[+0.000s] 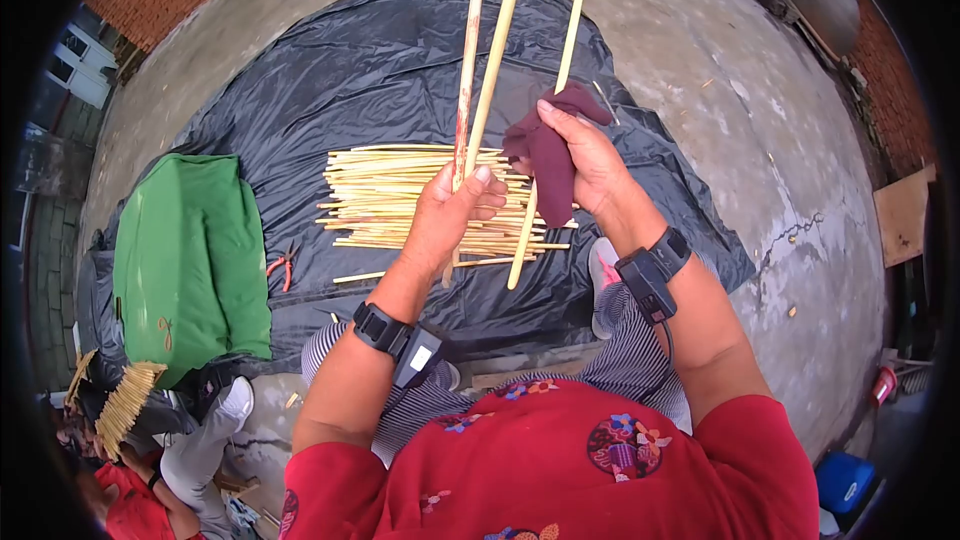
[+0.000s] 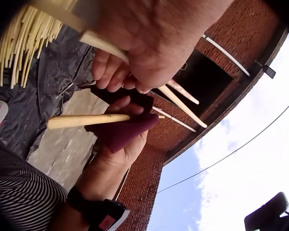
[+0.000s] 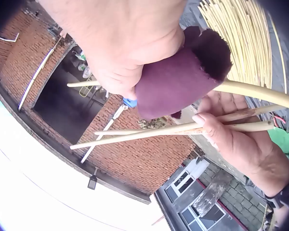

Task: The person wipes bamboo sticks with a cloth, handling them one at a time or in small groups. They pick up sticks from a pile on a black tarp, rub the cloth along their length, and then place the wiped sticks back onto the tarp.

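My left hand (image 1: 447, 208) holds two pale peeled sticks upright in the head view, the thumb laid across them. One stick (image 1: 469, 60) has reddish-brown streaks; the other stick (image 1: 499, 40) is plain yellow. In my right hand (image 1: 597, 168) is a dark purple cloth (image 1: 548, 158), folded around a third stick (image 1: 573, 30), whose lower end sticks out beneath. The right wrist view shows the cloth (image 3: 176, 86) wrapped about this stick under the fingers, partly hiding it. Below both hands, a pile of similar sticks (image 1: 370, 195) lies on a black plastic sheet (image 1: 390, 70).
A green cloth (image 1: 190, 260) covers something at the left of the sheet. Red-handled pliers (image 1: 286, 268) lie beside it. Another person (image 1: 140, 500) sits at the lower left near a bundle of sticks (image 1: 130, 405). A blue container (image 1: 843, 481) stands at the lower right.
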A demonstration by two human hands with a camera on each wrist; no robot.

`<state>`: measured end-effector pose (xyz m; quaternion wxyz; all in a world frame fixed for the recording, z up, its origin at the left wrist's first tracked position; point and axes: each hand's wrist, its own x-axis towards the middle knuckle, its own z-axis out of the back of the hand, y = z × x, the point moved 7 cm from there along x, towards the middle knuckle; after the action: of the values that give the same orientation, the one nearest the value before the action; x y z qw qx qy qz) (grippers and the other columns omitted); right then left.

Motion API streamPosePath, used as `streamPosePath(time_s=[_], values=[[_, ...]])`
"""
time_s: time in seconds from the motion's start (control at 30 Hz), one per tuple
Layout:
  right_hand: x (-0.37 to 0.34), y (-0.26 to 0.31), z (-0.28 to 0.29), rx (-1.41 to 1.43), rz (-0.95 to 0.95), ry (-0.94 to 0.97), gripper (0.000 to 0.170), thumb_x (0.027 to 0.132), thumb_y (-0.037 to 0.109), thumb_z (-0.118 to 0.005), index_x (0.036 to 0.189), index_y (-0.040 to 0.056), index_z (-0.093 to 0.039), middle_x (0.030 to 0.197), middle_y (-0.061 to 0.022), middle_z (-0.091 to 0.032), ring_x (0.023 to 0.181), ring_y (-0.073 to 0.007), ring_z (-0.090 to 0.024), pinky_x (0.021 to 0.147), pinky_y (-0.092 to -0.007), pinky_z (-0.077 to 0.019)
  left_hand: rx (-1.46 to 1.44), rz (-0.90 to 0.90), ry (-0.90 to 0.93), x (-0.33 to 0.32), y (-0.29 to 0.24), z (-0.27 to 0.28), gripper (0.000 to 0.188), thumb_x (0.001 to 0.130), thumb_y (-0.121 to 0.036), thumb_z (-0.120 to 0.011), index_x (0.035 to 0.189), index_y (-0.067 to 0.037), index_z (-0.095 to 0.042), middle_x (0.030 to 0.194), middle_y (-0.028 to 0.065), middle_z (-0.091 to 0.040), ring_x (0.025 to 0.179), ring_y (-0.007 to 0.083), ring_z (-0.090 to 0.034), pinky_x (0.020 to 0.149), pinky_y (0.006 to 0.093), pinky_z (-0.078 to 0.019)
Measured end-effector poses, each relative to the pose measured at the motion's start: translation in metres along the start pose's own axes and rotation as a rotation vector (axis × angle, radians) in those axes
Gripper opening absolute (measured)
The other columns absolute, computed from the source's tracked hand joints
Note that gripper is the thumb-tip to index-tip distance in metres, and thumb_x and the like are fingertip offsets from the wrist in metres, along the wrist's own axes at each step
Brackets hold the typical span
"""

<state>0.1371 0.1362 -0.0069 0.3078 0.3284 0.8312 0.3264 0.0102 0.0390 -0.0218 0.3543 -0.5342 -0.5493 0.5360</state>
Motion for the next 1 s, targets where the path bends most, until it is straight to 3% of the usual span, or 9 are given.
streamPosePath(time_s=[0.07,0.17,0.2,0.37,0.53,0.6,0.7,0.87,1.0], values=[[-0.005,-0.011,-0.008,-0.007,-0.112,0.066,0.024,0.091,0.027,-0.060,0.100,0.0054,-0.057,0.091,-0.0076,-0.063,0.083,-0.0201,-0.065,0.066,-0.0368,-0.0567,-0.001,0.015,-0.038,0.005,-0.002,0.017,0.025,0.095,-0.028,-0.054,0.105,-0.005,-0.056,0.087,0.0038,-0.062,0.068,0.0082,-0.057,0.059,0.0209,-0.0459],[-0.021,-0.045,-0.036,-0.021,-0.289,0.317,0.029,0.092,0.026,-0.058,0.112,0.0053,-0.054,0.097,-0.0086,-0.064,0.085,-0.0215,-0.066,0.067,-0.0363,-0.0574,-0.184,-0.042,-0.064,0.007,-0.013,0.016,0.029,0.094,-0.030,-0.056,0.107,-0.003,-0.059,0.085,0.0020,-0.061,0.060,0.0051,-0.052,0.051,0.0191,-0.0413],[-0.025,-0.053,-0.040,-0.043,-0.273,0.319,0.031,0.092,0.026,-0.058,0.115,0.0059,-0.053,0.097,-0.0088,-0.064,0.084,-0.0213,-0.066,0.066,-0.0361,-0.0576,-0.276,-0.045,-0.052,0.006,-0.016,0.011,0.031,0.094,-0.030,-0.057,0.108,-0.003,-0.059,0.085,0.0015,-0.061,0.058,0.0039,-0.050,0.049,0.0185,-0.0396],[-0.037,-0.067,-0.052,-0.105,-0.440,0.458,0.033,0.090,0.027,-0.061,0.112,0.0032,-0.054,0.095,-0.0102,-0.064,0.081,-0.0218,-0.066,0.063,-0.0365,-0.0577,-0.411,-0.061,0.035,0.011,-0.020,0.017,0.030,0.092,-0.026,-0.060,0.110,-0.002,-0.057,0.090,0.0051,-0.064,0.055,0.0043,-0.047,0.052,0.0184,-0.0419],[-0.035,-0.083,-0.043,-0.283,-0.419,0.482,0.030,0.089,0.027,-0.062,0.107,0.0025,-0.056,0.094,-0.0106,-0.064,0.081,-0.0211,-0.066,0.064,-0.0360,-0.0564,-0.496,-0.183,-0.233,0.016,-0.031,0.055,0.020,0.092,-0.022,-0.060,0.098,-0.004,-0.056,0.083,0.0090,-0.064,0.051,0.0049,-0.045,0.043,0.0173,-0.0352],[-0.038,-0.087,-0.044,-0.340,-0.416,0.503,0.031,0.088,0.026,-0.062,0.107,0.0019,-0.057,0.094,-0.0102,-0.064,0.082,-0.0198,-0.065,0.067,-0.0342,-0.0552,-0.541,-0.207,-0.280,0.021,-0.032,0.079,0.017,0.092,-0.023,-0.059,0.092,-0.006,-0.055,0.080,0.0093,-0.064,0.047,0.0049,-0.045,0.041,0.0186,-0.0351],[-0.041,-0.091,-0.042,-0.375,-0.441,0.505,0.035,0.088,0.027,-0.063,0.110,0.0006,-0.056,0.096,-0.0082,-0.063,0.084,-0.0159,-0.062,0.076,-0.0296,-0.0512,-0.546,-0.142,-0.299,0.017,-0.028,0.068,0.019,0.091,-0.024,-0.061,0.091,-0.009,-0.051,0.074,0.0087,-0.063,0.044,0.0052,-0.042,0.039,0.0186,-0.0335],[-0.043,-0.093,-0.048,-0.485,-0.396,0.448,0.037,0.088,0.029,-0.063,0.112,0.0007,-0.056,0.097,-0.0058,-0.062,0.085,-0.0131,-0.060,0.074,-0.0278,-0.0498,-0.483,-0.144,-0.304,0.018,-0.028,0.066,0.021,0.090,-0.025,-0.063,0.090,-0.011,-0.047,0.069,0.0070,-0.061,0.043,0.0054,-0.041,0.038,0.0196,-0.0328],[-0.042,-0.101,-0.041,-0.659,-0.445,0.501,0.042,0.087,0.031,-0.064,0.113,-0.0001,-0.055,0.098,-0.0055,-0.061,0.086,-0.0124,-0.058,0.075,-0.0269,-0.0478,-0.455,-0.244,-0.491,0.016,-0.038,0.101,0.018,0.093,-0.022,-0.059,0.089,-0.010,-0.046,0.066,0.0057,-0.059,0.042,0.0053,-0.040,0.037,0.0194,-0.0324]])
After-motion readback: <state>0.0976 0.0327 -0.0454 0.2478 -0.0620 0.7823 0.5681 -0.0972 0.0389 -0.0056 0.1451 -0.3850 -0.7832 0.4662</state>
